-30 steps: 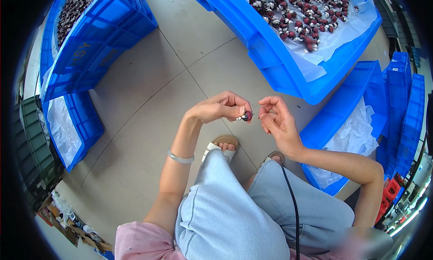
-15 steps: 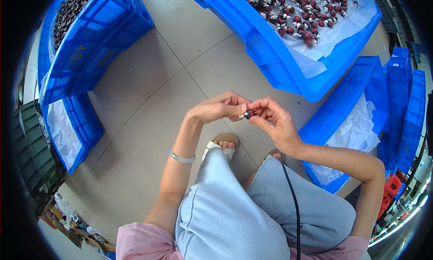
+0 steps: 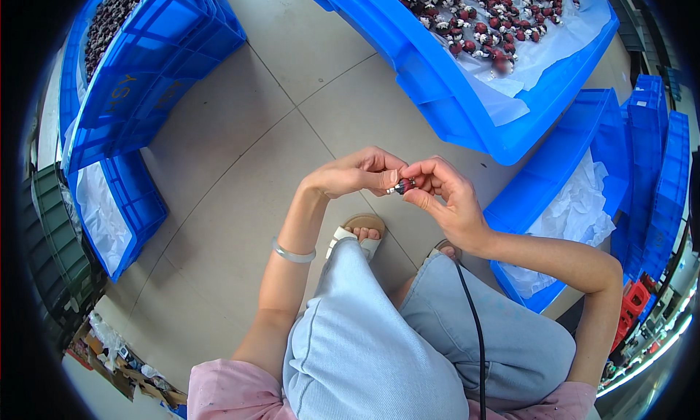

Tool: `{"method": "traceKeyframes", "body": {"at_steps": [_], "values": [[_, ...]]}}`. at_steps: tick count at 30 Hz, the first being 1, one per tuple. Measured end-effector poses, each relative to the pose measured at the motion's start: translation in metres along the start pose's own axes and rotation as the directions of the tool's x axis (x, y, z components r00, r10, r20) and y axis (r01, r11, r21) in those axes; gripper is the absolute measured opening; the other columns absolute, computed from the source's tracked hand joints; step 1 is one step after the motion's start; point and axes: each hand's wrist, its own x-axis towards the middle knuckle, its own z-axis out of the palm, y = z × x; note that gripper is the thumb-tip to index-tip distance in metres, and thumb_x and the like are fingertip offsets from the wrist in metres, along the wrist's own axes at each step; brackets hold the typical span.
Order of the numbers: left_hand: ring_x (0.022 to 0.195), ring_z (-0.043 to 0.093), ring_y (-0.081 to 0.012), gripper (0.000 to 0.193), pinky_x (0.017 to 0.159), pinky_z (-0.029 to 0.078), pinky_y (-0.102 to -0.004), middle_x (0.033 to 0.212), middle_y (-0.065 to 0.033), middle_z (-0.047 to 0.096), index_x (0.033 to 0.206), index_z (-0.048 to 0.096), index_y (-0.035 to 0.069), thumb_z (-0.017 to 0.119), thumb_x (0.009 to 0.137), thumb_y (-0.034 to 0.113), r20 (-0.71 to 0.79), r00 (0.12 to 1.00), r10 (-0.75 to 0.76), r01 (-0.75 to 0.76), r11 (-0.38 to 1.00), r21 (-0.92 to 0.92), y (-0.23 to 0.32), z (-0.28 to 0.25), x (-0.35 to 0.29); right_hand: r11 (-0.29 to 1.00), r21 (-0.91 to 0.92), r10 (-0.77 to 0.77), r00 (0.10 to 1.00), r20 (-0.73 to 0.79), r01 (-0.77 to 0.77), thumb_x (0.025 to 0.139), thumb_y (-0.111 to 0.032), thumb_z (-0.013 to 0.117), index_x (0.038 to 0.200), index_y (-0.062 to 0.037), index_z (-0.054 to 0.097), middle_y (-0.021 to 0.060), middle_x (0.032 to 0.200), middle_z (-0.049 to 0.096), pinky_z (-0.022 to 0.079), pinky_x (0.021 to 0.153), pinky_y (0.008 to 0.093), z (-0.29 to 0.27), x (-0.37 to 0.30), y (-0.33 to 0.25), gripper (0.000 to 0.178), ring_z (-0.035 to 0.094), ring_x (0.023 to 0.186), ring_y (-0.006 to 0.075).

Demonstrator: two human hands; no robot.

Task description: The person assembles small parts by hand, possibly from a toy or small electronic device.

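Between my two hands, above the tiled floor, is a small figurine (image 3: 403, 186) with dark red, black and white parts. My left hand (image 3: 364, 173) pinches its white end between thumb and fingers. The thumb and fingertips of my right hand (image 3: 443, 196) close on its dark red end. The fingers cover part of the piece, so its full shape is hidden. Many similar small red, black and white pieces (image 3: 502, 22) lie on white paper in a large blue crate (image 3: 503, 139) ahead to the right.
At the left, stacked blue crates (image 3: 146, 106) hold many small dark pieces (image 3: 117, 19). A lower blue crate (image 3: 142, 208) is lined with white paper. On the right another blue crate holds crumpled white paper (image 3: 572, 216). A black cable (image 3: 474, 318) runs over my right leg.
The figurine has turned slightly between my fingers, showing more of its red side. Both hands stay in nearly the same place.
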Motion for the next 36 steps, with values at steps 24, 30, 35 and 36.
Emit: {"method": "traceKeyframes", "body": {"at_steps": [24, 30, 35, 36], "values": [[0.058, 0.026, -0.0055, 0.032, 0.051, 0.022, -0.0226, 0.062, 0.0089, 0.035, 0.088, 0.064, 0.004, 0.059, 0.090, 0.037, -0.002, 1.000, 0.006, -0.006, 1.000, 0.014, 0.0042, 0.0049, 0.0004, 0.998, 0.015, 0.062, 0.998, 0.030, -0.063, 0.084, 0.000, 0.062, 0.105, 0.0007, 0.055, 0.0029, 0.090, 0.057, 0.047, 0.074, 0.0223, -0.0032, 0.0001, -0.0013, 0.022, 0.054, 0.080, 0.0074], [0.058, 0.027, -0.0055, 0.033, 0.051, 0.023, -0.0225, 0.062, 0.0090, 0.036, 0.090, 0.065, 0.004, 0.060, 0.090, 0.036, 0.000, 1.000, -0.010, 0.010, 1.000, 0.008, 0.0064, 0.0037, 0.0011, 0.993, 0.028, 0.115, 0.992, 0.060, -0.117, 0.087, -0.001, 0.060, 0.110, 0.0022, 0.053, 0.0032, 0.091, 0.057, 0.046, 0.078, 0.0214, -0.0045, 0.0004, -0.0025, 0.024, 0.054, 0.083, 0.0068], [0.059, 0.028, -0.0055, 0.033, 0.052, 0.024, -0.0221, 0.063, 0.0090, 0.037, 0.088, 0.065, 0.004, 0.060, 0.089, 0.037, -0.016, 1.000, -0.021, 0.021, 0.999, 0.025, 0.0050, 0.0049, 0.0013, 0.990, 0.047, 0.129, 0.990, 0.056, -0.132, 0.087, -0.001, 0.059, 0.110, 0.0025, 0.053, 0.0028, 0.091, 0.056, 0.046, 0.078, 0.0203, -0.0049, -0.0007, -0.0017, 0.024, 0.053, 0.083, 0.0066], [0.059, 0.028, -0.0055, 0.033, 0.052, 0.024, -0.0221, 0.063, 0.0090, 0.037, 0.088, 0.065, 0.004, 0.060, 0.089, 0.037, -0.013, 1.000, -0.014, 0.015, 1.000, 0.024, 0.0056, 0.0053, 0.0013, 0.989, 0.050, 0.134, 0.989, 0.058, -0.137, 0.087, -0.001, 0.059, 0.109, 0.0024, 0.053, 0.0028, 0.091, 0.056, 0.046, 0.078, 0.0203, -0.0051, -0.0008, -0.0022, 0.024, 0.053, 0.083, 0.0066]]}}
